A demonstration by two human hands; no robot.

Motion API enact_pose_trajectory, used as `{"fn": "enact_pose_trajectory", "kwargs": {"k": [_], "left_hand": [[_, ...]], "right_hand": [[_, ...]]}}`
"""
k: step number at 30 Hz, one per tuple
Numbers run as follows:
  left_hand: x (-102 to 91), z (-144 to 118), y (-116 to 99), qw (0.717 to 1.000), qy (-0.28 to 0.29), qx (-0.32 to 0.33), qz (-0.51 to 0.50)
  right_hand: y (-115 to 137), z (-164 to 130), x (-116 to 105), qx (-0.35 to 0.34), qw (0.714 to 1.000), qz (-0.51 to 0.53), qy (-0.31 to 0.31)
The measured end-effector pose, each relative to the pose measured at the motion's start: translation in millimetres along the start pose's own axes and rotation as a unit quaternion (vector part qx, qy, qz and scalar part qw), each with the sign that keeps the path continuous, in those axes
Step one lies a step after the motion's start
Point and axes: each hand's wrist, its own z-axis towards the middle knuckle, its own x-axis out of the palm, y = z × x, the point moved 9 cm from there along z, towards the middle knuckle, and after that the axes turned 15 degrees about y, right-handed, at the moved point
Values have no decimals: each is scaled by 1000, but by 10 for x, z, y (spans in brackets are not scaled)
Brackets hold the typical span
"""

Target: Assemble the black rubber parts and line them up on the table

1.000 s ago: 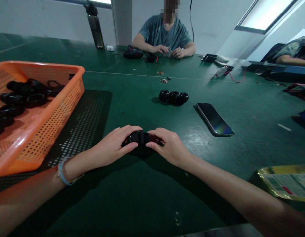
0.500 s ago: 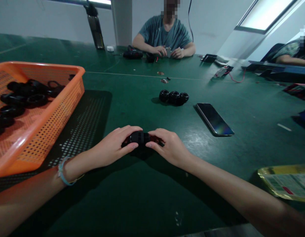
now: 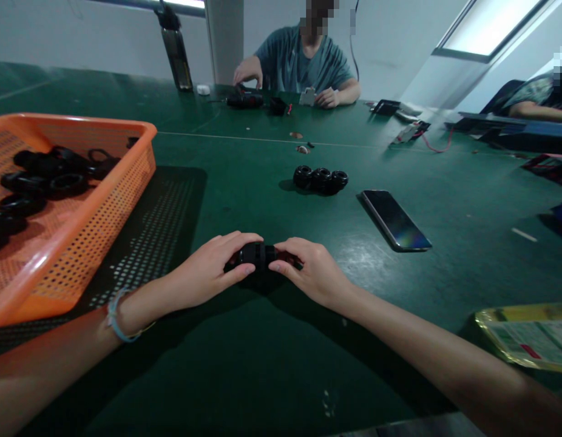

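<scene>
Between my two hands, low over the green table (image 3: 281, 376), is a black ribbed cylindrical part (image 3: 259, 255). My left hand (image 3: 217, 264) closes on its left end, thumb in front and fingers over the top. On the right end, my right hand (image 3: 311, 264) pinches it with thumb and fingertips. The palms hide both ends, so its exact kind does not show. Farther out on the table, several black ring-shaped parts (image 3: 321, 179) stand together in a short row.
An orange perforated basket (image 3: 126, 182) with black parts (image 3: 48, 173) stands at left. A phone (image 3: 394, 220) lies right of centre, and a yellow-edged package (image 3: 531, 337) at lower right. Across the table sit a person (image 3: 303, 67), a power drill (image 3: 244, 99) and a bottle (image 3: 175, 57).
My hands and the black part look almost unmoved. Across the table, the person has lifted one hand from a small pale piece and moved it over to the drill.
</scene>
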Motion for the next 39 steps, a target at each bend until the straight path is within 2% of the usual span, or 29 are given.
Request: {"fn": "enact_pose_trajectory", "kwargs": {"k": [6, 11, 15, 39], "left_hand": [[-6, 4, 6, 1000, 1, -7, -5], [-23, 0, -7, 1000, -2, -4, -23], [-31, -3, -10, 1000, -3, -5, -25], [-9, 3, -25, 1000, 3, -3, -9]], "right_hand": [[4, 2, -2, 4, 1000, 1, 7], [41, -53, -55, -33, 998, 35, -36], [15, -66, -43, -35, 997, 46, -49], [12, -48, -39, -20, 998, 39, -38]]}}
